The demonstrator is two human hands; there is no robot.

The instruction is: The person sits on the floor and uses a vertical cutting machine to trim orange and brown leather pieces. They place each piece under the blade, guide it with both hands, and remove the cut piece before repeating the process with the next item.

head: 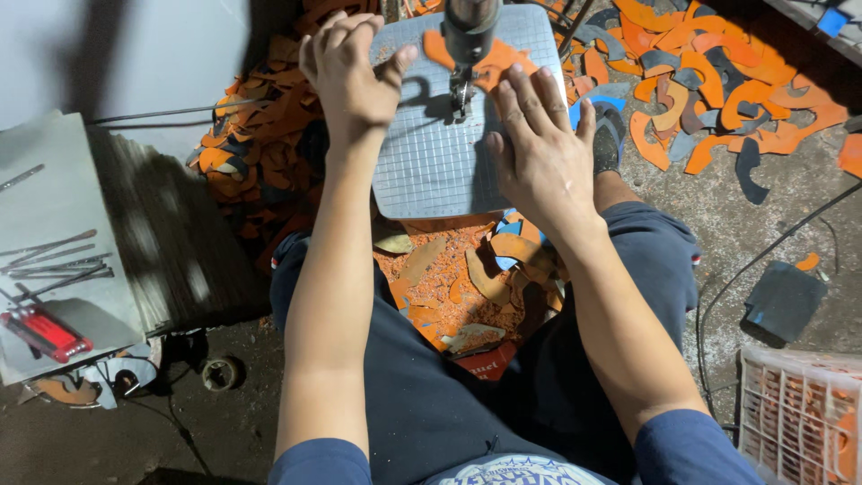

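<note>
A grey gridded machine table [431, 166] stands in front of me, with a vertical cutting head [469, 45] coming down over it. An orange flat sheet piece [489, 63] lies on the table under that head. My left hand [346, 67] rests on the table's far left corner, fingers curled, thumb stretched toward the orange piece. My right hand [539, 148] lies flat with spread fingers on the table's right side, fingertips pressing the orange piece's near edge. The part of the piece under the cutting head is hidden.
Orange, grey and blue cut-off scraps [709, 90] are heaped on the floor right and left [260, 144] of the machine and between my knees. A grey board with metal rods [54, 260] and a red-handled tool [45, 334] lies left. A white crate [799, 413] stands bottom right; a cable [763, 256] crosses the floor.
</note>
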